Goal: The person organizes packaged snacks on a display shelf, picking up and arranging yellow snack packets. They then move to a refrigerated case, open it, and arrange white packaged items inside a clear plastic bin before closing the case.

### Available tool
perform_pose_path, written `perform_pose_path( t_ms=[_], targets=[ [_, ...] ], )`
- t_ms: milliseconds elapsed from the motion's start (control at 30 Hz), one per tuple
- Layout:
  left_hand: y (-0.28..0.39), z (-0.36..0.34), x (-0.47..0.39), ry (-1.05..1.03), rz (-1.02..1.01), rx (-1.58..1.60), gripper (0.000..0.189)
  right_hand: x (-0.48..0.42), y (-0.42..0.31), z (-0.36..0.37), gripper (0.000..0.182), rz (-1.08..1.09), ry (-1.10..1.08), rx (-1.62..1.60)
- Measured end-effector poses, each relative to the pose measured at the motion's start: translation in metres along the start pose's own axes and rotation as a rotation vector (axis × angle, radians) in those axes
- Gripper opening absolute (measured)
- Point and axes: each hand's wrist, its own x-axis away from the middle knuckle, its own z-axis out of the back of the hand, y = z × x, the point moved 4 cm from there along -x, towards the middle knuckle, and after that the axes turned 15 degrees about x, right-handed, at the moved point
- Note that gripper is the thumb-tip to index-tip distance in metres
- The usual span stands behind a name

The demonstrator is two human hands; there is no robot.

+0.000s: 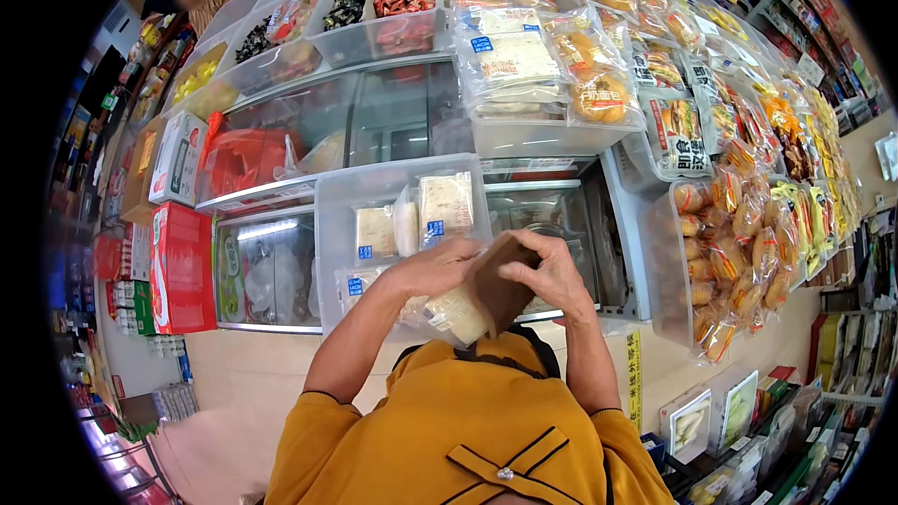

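Note:
My right hand [551, 273] grips the right side of a brown piece [494, 287], which looks like cardboard and stands tilted in front of me. At its upper left, my left hand [445, 266] holds the same piece, its fingertips partly hidden. A clear-wrapped pale bread pack [456, 315] lies against the lower left of the cardboard, close under my left wrist; whether I also hold it I cannot tell. Just beyond my left hand is a translucent plastic bin [330, 224] with several wrapped bread packs [447, 207], some bearing blue labels.
Under the bin runs a glass-topped chest freezer [273, 273]. Beyond it, a stack of flat bread packs [515, 59] fills another bin. Wrapped rolls [729, 259] heap up at the right. A red carton [184, 270] stands at left. Farther off, a person [210, 0] is near shelves.

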Motion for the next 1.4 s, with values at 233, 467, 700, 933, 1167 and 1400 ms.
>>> perform_pose_path(
  t_ms=[233, 467, 700, 933, 1167, 1400],
  targets=[
    [0.005, -0.002, 0.003, 0.020, -0.164, 0.110, 0.042, 0.002, 0.016, -0.002, 0.017, -0.096, 0.104, -0.143],
    [-0.003, 0.002, 0.008, -0.060, -0.070, 0.117, 0.047, 0.006, 0.018, -0.006, 0.020, -0.082, 0.094, -0.096],
    [-0.003, 0.024, 0.034, 0.121, 0.003, 0.366, 0.033, 0.023, 0.040, -0.008, 0.021, -0.163, 0.011, -0.190],
    [0.010, 0.053, 0.030, 0.556, -0.288, 0.767, 0.027, 0.037, 0.072, -0.011, 0.023, -0.279, 0.263, -0.609],
    [-0.011, 0.038, 0.014, 0.704, -0.491, 0.878, 0.029, 0.034, 0.002, -0.006, 0.030, 0.025, 0.311, -0.137],
    [-0.006, 0.011, 0.007, 0.647, -0.544, 1.159, 0.032, 0.023, -0.013, -0.024, 0.021, 0.043, 0.343, 0.242]
  ],
)
